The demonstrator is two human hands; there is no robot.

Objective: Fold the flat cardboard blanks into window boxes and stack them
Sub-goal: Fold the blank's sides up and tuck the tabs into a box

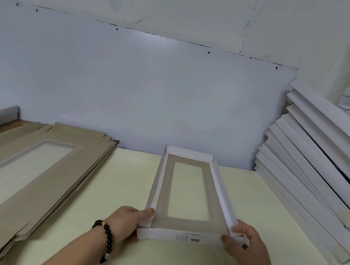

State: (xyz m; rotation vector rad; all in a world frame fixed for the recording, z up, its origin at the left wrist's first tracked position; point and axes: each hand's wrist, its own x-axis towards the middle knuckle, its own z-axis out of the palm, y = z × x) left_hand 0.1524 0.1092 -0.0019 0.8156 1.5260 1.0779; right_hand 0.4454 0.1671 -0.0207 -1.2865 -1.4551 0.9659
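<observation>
A half-formed window box [190, 192] lay on the pale cream table [117, 191], open side up, near the front edge between the two hands. Its inside was matte grey-brown card with a long rectangular window of clear film, and its raised walls showed smooth white faces. The near end flap [180, 237] was still lying outward, white, and carried a small grey printed patch and the characters "S6S" as seen upside down.

The left hand [129, 219] gripped the box's near left corner, thumb pressed against the inside of the wall and fingers curled beneath. A bracelet [107, 236] of glossy black beads with one gold bead circled that wrist. The right hand [242, 241] pinched the near right corner, thumb on the flap's end and fingers curled round the side wall.

To the left, a thick pile of flat blanks [37, 172] lay fanned on the table, the same dull brown card, each with a windowed cut-out. At the right, finished white boxes [312, 163] leaned in a slanting stack against the wall [131, 86].
</observation>
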